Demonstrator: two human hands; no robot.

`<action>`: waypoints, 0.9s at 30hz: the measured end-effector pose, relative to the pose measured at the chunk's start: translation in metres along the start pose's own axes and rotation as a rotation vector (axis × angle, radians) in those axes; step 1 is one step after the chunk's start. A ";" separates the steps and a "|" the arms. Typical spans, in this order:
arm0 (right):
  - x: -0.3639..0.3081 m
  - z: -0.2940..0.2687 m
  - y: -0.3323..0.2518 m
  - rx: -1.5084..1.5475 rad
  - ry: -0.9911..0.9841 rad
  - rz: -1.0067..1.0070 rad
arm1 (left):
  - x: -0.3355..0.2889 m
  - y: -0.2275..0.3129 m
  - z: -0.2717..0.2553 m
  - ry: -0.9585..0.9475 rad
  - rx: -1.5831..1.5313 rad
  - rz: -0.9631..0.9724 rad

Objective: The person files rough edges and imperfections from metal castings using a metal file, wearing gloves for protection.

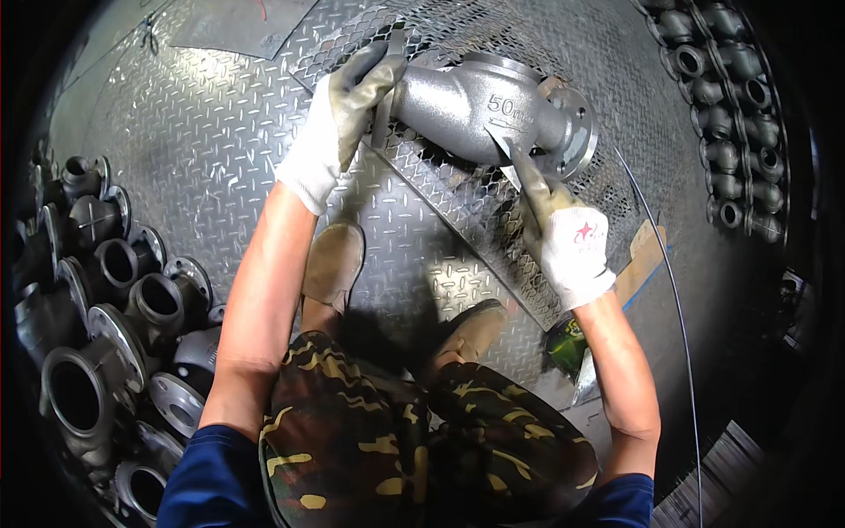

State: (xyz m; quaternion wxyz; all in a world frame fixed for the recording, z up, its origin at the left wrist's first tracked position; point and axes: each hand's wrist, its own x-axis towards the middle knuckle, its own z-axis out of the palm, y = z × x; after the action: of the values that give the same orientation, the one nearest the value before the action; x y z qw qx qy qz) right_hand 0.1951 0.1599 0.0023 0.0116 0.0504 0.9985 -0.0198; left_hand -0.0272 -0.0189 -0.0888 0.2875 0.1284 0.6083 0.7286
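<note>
A grey cast metal valve body (440, 101) lies on its side on the expanded metal mesh, with raised lettering on its wall and a round flange at each end. My left hand (356, 88), in a white knit glove with a dirty grey palm, is closed around the rim of the left flange (382, 119). My right hand (550, 202), gloved alike, pinches a thin, pointed, pale blade (498, 139). Its tip rests at the valve body's wall, just below the lettering. The fingers hide the rest of the blade. The right flange (581, 141) stands beyond that hand.
Several similar valve bodies (92, 255) crowd the floor on my left, and more stand in rows (726, 114) at the far right. A dark cable (669, 264) curves along the right. Near my right forearm lie a green packet (565, 345) and a brown board (638, 264).
</note>
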 end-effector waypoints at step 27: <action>-0.018 0.038 0.071 0.842 0.500 0.968 | -0.011 -0.005 0.002 -0.074 0.018 0.096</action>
State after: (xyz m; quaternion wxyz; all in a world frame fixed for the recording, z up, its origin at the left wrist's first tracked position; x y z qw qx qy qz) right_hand 0.2213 0.2270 -0.0380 -0.2322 0.4940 0.7435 -0.3862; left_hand -0.0162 -0.0226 -0.0916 0.2733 0.1866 0.5971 0.7307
